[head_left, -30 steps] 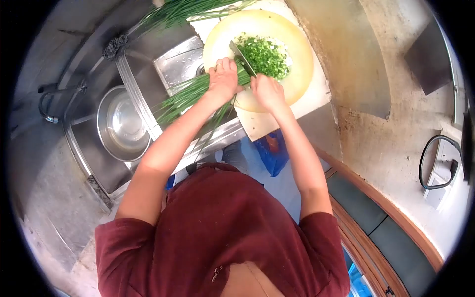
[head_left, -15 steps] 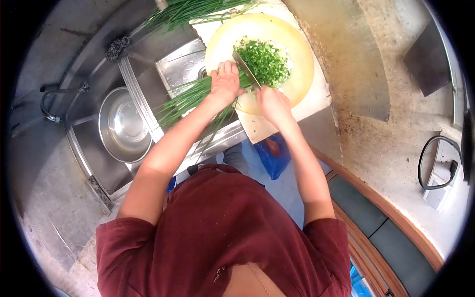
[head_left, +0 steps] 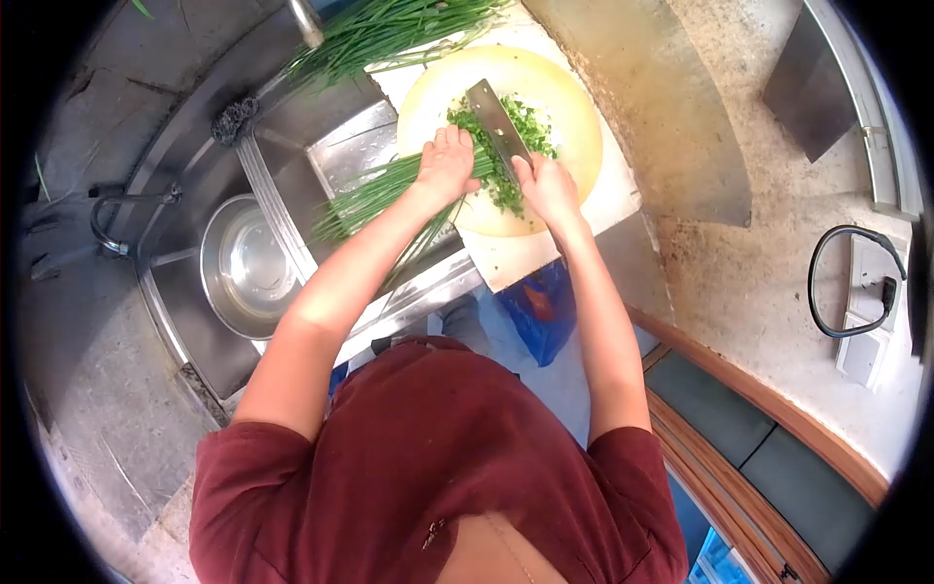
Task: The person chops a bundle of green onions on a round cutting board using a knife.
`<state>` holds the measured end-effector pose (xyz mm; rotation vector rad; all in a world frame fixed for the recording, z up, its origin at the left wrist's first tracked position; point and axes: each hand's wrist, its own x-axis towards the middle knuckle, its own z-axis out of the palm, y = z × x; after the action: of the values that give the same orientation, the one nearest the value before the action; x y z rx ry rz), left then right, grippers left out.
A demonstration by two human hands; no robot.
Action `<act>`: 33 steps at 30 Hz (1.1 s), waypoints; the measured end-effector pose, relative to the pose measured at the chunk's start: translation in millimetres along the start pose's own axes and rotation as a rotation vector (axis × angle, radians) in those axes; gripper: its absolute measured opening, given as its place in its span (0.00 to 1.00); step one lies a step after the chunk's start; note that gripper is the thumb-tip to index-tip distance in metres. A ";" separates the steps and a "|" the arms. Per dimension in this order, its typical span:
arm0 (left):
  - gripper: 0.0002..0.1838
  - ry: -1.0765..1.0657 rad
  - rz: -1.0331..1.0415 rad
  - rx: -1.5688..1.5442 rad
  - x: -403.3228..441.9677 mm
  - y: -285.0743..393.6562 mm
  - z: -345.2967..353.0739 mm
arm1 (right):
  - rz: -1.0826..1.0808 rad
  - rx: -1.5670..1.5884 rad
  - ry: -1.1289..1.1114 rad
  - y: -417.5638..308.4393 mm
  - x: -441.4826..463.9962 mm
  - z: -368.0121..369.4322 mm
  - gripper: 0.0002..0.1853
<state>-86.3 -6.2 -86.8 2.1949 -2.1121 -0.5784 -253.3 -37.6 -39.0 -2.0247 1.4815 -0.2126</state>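
My left hand (head_left: 449,165) presses down on a bundle of long green stalks (head_left: 375,198), whose cut ends lie on a round yellow cutting board (head_left: 574,107). A broad knife (head_left: 496,125) is in my right hand (head_left: 548,187), its blade tilted flat over the chopped green pieces (head_left: 527,127). Chopped bits lie on both sides of the blade, some close to my left fingers. The knife's handle is mostly hidden in my right fist.
Left of the board is a double steel sink (head_left: 282,156) with a metal bowl (head_left: 255,268), a faucet (head_left: 107,229) and a dark scourer (head_left: 233,121). More long stalks (head_left: 389,34) lie behind. A blue bag (head_left: 538,316) hangs below the board's near edge.
The knife has gone from upright at the stalks' cut ends to tilted, showing its broad side. Chopped pieces have spread toward the near side. My left hand still presses the stalks.
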 end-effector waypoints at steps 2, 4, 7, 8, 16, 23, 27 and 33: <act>0.44 0.095 0.032 -0.039 -1.8 -5.8 7.6 | -0.048 -0.042 0.025 -3.6 -12.8 -8.8 0.19; 0.48 0.152 0.040 -0.070 -3.2 -8.7 10.1 | -0.078 -0.059 0.001 -9.5 -26.8 -15.6 0.19; 0.51 0.147 0.037 -0.057 -5.7 -8.7 12.2 | -0.081 -0.167 -0.042 -12.9 -40.8 -4.4 0.18; 0.52 0.132 0.015 -0.031 -7.3 -8.0 12.3 | -0.074 -0.186 -0.045 -11.5 -40.7 1.8 0.18; 0.51 0.156 -0.058 0.154 -21.6 -5.0 16.5 | -0.032 -0.123 -0.083 -12.4 -36.1 -8.3 0.18; 0.46 0.094 -0.056 0.209 -17.0 -5.5 20.4 | -0.059 -0.236 -0.118 -11.8 -39.0 -2.3 0.18; 0.45 0.056 -0.071 0.231 -16.4 -4.0 20.4 | -0.102 -0.224 -0.067 -15.3 -31.7 11.8 0.19; 0.44 0.049 -0.089 0.271 -17.1 -2.6 20.4 | -0.088 -0.158 -0.104 -17.8 15.0 32.6 0.20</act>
<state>-89.8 15.2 -102.5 2.4224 -2.1907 -0.2504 -218.2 -35.5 -58.4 -2.1934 1.3841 -0.0255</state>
